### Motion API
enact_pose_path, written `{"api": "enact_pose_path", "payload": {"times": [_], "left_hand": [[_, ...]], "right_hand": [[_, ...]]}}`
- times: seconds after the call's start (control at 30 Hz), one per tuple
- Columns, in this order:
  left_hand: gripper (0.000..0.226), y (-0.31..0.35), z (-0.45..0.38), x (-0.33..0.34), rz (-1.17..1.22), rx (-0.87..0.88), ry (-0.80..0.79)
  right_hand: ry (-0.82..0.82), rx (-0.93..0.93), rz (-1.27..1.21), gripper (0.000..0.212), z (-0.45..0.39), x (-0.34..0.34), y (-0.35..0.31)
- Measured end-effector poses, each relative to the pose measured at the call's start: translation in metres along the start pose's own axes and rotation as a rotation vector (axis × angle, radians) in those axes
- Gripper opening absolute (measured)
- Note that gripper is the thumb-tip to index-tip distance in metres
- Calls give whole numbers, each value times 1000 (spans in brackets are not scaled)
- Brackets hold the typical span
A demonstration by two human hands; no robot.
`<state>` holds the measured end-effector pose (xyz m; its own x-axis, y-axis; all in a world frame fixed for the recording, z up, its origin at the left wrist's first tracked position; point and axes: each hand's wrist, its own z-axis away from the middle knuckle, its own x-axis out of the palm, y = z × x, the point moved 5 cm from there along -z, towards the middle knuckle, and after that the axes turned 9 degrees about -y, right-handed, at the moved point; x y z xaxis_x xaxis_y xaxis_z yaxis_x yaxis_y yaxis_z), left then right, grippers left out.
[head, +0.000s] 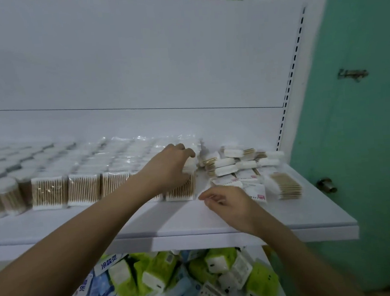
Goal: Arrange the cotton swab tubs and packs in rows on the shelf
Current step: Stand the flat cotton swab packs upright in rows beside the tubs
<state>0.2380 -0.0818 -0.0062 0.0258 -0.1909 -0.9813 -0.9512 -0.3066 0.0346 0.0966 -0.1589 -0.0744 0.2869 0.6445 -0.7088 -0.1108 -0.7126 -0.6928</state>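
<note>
white shelf [148, 221] — swab pack [181, 191] under left hand [169, 166] fingers [187, 152]

You will find little legible marking here. On the lower level, under the shelf's [195, 218] front edge, a white-and-blue carton [108, 263] carries large blue Chinese characters, seen upside down — roughly "洁塑灵", reading uncertain. A blue pack [83, 288] beside it shows white characters, too blurred to read. White labels on the green packs [152, 271] — barcodes, digits illegible. The flat white sachets [254, 191] near the shelf's right end bear red print, unreadable.
</note>
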Motion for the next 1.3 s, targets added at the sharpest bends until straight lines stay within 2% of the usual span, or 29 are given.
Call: {"api": "enact_pose_path", "payload": {"times": [0.1,0.2,0.37,0.53,0.7,0.8,0.83,0.9,1.0,1.03,1.17,1.23,1.3], "left_hand": [[47,13,-9,-14,120,54,124],[39,29,-26,-19,237,61,186],[38,58,-65,-9,278,47,178],[45,82,-107,14,189,9,115],[39,92,-134,27,98,1,101],[29,93,-136,22,97,22,210],[24,92,-134,16,182,18,286],[16,85,-129,2,524,-67,413],[11,79,-130,-3,1197,-202,432],[8,78,-131,-2,1331,-233,437],[4,83,-132,2,1409,-298,395],[9,86,-131,2,1390,-307,295],[24,84,-130,-5,1278,-307,165]], "right_hand": [[101,-40,1,17,-5,-38,-9],[210,-65,-52,22,-12,-83,-7],[346,101,-17,18,-33,-155,42],[323,213,-107,17,-45,-190,87],[231,175,-66,17,-56,-216,115],[195,116,-73,16,-59,-224,125],[179,86,-92,16,-60,-225,126],[127,16,-190,14,-64,-227,127],[6,-58,-509,18,-70,-225,123],[-16,-74,-590,21,-72,-223,120],[6,-148,-697,19,-83,-220,110],[22,-178,-674,13,-90,-222,106],[15,-194,-593,10,-98,-226,103]]}}
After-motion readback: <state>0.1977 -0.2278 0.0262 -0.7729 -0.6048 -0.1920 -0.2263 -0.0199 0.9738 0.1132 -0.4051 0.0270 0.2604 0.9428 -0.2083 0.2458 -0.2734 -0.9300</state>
